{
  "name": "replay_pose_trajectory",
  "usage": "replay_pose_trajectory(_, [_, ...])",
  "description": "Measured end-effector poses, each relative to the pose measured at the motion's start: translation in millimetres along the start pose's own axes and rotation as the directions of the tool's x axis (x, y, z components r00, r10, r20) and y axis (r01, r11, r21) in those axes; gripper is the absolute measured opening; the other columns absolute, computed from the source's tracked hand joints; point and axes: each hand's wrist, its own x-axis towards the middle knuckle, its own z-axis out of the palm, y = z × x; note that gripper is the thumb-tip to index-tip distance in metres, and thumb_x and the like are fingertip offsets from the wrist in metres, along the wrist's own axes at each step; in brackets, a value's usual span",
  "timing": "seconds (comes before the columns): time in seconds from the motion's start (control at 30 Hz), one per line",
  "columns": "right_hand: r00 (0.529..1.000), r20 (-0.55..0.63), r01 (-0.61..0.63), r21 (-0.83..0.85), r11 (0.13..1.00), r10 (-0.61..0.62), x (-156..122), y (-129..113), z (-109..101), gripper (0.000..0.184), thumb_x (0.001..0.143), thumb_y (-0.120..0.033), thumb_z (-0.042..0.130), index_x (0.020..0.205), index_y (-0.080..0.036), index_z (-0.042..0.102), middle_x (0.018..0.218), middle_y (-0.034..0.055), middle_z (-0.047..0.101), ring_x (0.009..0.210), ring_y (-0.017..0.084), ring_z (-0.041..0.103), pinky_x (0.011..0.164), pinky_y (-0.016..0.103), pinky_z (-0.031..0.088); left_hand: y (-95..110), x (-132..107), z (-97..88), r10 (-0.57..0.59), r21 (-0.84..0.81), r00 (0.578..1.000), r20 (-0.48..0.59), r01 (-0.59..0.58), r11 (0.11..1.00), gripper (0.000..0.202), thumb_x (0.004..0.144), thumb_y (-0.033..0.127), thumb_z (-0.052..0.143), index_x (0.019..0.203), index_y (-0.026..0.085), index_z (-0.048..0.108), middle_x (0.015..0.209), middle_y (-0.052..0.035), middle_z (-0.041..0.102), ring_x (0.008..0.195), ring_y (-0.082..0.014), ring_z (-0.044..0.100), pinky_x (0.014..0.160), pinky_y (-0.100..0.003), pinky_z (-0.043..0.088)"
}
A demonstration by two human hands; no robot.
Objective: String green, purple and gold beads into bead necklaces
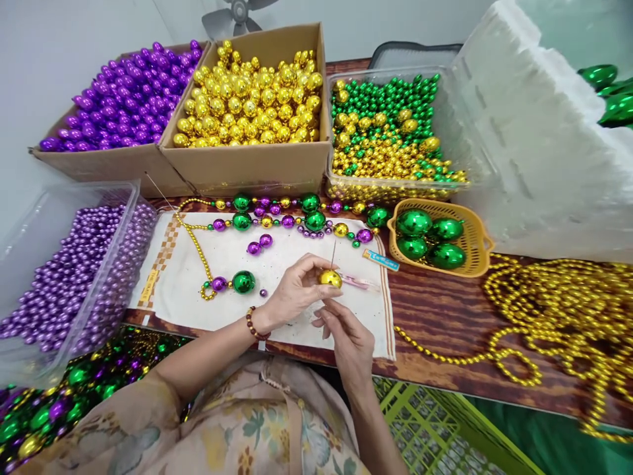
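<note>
My left hand [299, 290] grips a large shiny gold bead [330, 279] between thumb and fingers. A thin needle [333, 253] stands upright out of the bead's top. Just below, my right hand [346, 333] has its fingertips pinched near the bead's underside; what they hold, if anything, is hidden. On the white cloth [182, 310] lies a strand of beads with a big green bead [243, 282] and a purple bead [218, 284]. Two loose purple beads [260, 244] and a small purple bead [264, 293] rest nearby. Pink-handled snippers [359, 282] lie behind my left hand.
Behind the cloth stand boxes of purple beads [128, 99] and gold beads [257, 95], and a clear bin [341, 179] of green and gold beads. An orange basket [477, 254] holds large green beads. Gold bead chains [558, 316] lie right; a tub [74, 330] of small purple beads sits left.
</note>
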Motion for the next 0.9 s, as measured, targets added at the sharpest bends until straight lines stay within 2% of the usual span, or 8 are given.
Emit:
replay_pose_trajectory(0.13, [0.987,-0.110,-0.108,0.082,0.991,0.117,3.5,8.6,-3.1,0.022,0.082,-0.037,0.074,0.085,-0.015,0.074,0.066,0.0044,0.071,0.051,0.014,0.060,0.048,0.025,0.045,-19.9,-10.6,-12.2,-0.008,0.236,0.994,0.110,-0.018,0.971,0.044,0.085,0.040,0.075,0.122,0.020,0.063,0.115,-0.0090,0.066,0.104,-0.0193,0.063,0.095,-0.034,0.051])
replay_pose_trajectory(0.23, [0.980,-0.138,-0.130,0.114,0.985,0.146,6.1,15.5,-7.6,0.022,0.077,-0.037,0.077,0.080,-0.016,0.073,0.067,0.0045,0.071,0.051,0.013,0.058,0.046,0.024,0.042,-15.5,-4.9,-49.3,0.041,0.523,0.996,0.084,-0.079,0.849,0.036,0.092,0.040,0.066,0.123,0.021,0.064,0.120,-0.0100,0.068,0.111,-0.0227,0.063,0.100,-0.040,0.050])
replay_pose_trajectory(0.33, [0.973,-0.165,-0.146,0.112,0.983,0.163,7.2,21.7,-14.4,0.023,0.075,-0.037,0.079,0.078,-0.015,0.073,0.065,0.0034,0.069,0.049,0.011,0.055,0.045,0.023,0.041,-2.8,10.4,-99.6,0.164,0.846,0.983,-0.086,-0.014,0.532,0.026,0.097,0.036,0.058,0.116,0.019,0.066,0.116,-0.0112,0.068,0.110,-0.0259,0.061,0.100,-0.047,0.048])
replay_pose_trajectory(0.4, [0.969,-0.178,-0.153,0.109,0.982,0.170,7.4,24.5,-18.5,0.024,0.074,-0.038,0.079,0.078,-0.015,0.073,0.064,0.0031,0.068,0.048,0.011,0.054,0.045,0.022,0.040,2.7,20.3,-124.8,0.189,0.946,0.972,-0.136,0.070,0.317,0.025,0.098,0.031,0.056,0.117,0.018,0.065,0.117,-0.0119,0.067,0.111,-0.0272,0.059,0.101,-0.048,0.046])
replay_pose_trajectory(0.47, [0.967,-0.184,-0.159,0.109,0.981,0.177,7.3,26.1,-20.8,0.025,0.074,-0.038,0.079,0.078,-0.015,0.073,0.065,0.0035,0.068,0.049,0.011,0.055,0.044,0.022,0.040,2.9,27.4,-136.6,0.156,0.983,0.979,-0.131,0.108,0.148,0.027,0.098,0.030,0.056,0.121,0.017,0.063,0.119,-0.0123,0.066,0.111,-0.0283,0.058,0.100,-0.047,0.045])
replay_pose_trajectory(0.57, [0.968,-0.175,-0.166,0.101,0.981,0.182,6.3,26.6,-20.6,0.025,0.074,-0.039,0.078,0.079,-0.015,0.073,0.066,0.0038,0.068,0.051,0.012,0.056,0.045,0.022,0.041,-3.6,33.1,-135.7,0.074,0.994,0.992,-0.107,0.109,-0.026,0.035,0.095,0.032,0.060,0.128,0.018,0.060,0.123,-0.0126,0.065,0.111,-0.0304,0.056,0.097,-0.046,0.044])
replay_pose_trajectory(0.67, [0.969,-0.156,-0.179,0.080,0.981,0.190,4.1,27.1,-18.1,0.024,0.076,-0.039,0.077,0.079,-0.015,0.073,0.064,0.0032,0.067,0.051,0.011,0.055,0.047,0.022,0.041,-9.6,36.3,-130.9,-0.001,0.990,0.994,-0.110,0.109,-0.091,0.035,0.094,0.030,0.060,0.127,0.018,0.061,0.125,-0.0130,0.064,0.111,-0.0316,0.056,0.094,-0.045,0.043])
replay_pose_trajectory(0.9, [0.969,-0.132,-0.195,0.110,0.975,0.209,3.6,30.6,-15.8,0.024,0.075,-0.039,0.076,0.081,-0.016,0.072,0.068,0.0027,0.067,0.053,0.012,0.058,0.047,0.021,0.040,-6.9,43.5,-127.4,-0.013,0.994,0.996,-0.089,0.088,-0.067,0.038,0.097,0.031,0.056,0.132,0.016,0.059,0.126,-0.0133,0.063,0.116,-0.0319,0.054,0.094,-0.044,0.043])
